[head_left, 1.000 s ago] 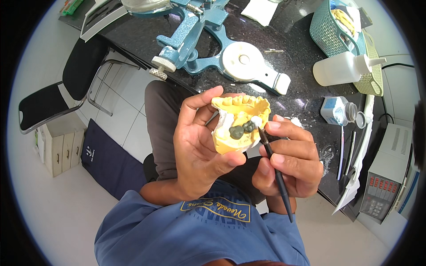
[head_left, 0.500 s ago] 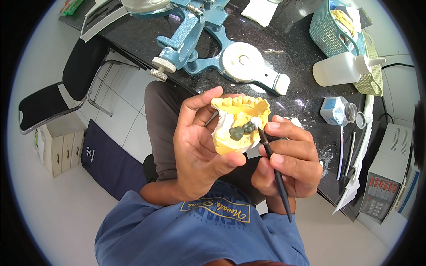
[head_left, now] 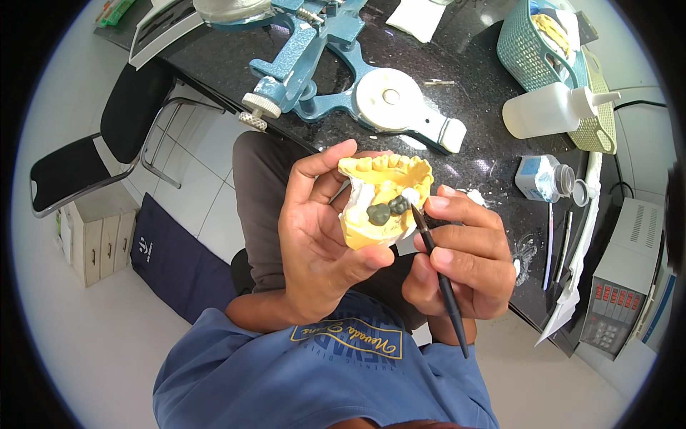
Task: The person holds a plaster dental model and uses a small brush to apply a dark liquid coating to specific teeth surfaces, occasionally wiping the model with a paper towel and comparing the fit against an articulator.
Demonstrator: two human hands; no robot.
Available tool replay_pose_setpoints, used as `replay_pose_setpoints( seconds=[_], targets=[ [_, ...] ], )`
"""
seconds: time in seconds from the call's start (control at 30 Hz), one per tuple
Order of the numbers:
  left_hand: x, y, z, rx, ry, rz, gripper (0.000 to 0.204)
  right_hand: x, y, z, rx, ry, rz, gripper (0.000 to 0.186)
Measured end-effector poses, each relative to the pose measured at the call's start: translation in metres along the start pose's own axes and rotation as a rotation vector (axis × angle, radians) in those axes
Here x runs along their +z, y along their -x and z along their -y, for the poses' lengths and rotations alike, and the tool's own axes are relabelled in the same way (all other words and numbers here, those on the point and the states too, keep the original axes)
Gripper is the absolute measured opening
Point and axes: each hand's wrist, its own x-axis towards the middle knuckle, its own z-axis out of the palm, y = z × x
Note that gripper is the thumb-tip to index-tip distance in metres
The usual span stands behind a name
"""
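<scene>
My left hand (head_left: 314, 243) grips a yellow dental cast (head_left: 373, 232) by its edges, teeth facing up. On the cast sit dark green tooth-shaped pieces (head_left: 379, 214), with a white tooth piece (head_left: 410, 195) beside them. In my right hand (head_left: 468, 261) is a slim dark brush (head_left: 446, 293), held like a pen between thumb and fingers. The tip of the brush meets the cast at or close to the white and green teeth; whether it touches is too small to tell.
On the black speckled table stand a blue articulator (head_left: 336, 93), a squeeze bottle (head_left: 539, 112), an opened small jar (head_left: 543, 179) and a teal basket (head_left: 525, 53). Thin sticks (head_left: 549, 247) lie at the right. A grey device (head_left: 622, 279) stands far right, a black chair (head_left: 136, 111) at left.
The cast and both hands have shifted very slightly to the left. The brush stays at the same teeth, and both grips are the same.
</scene>
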Motion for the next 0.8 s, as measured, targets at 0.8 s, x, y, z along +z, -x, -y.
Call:
replay_pose_setpoints(
  seconds=[0.8],
  targets=[
    [-0.003, 0.0, 0.0, -0.033, 0.026, 0.005, 0.092, 0.002, 0.0, -0.002, -0.015, -0.01, -0.023, 0.026]
  ],
)
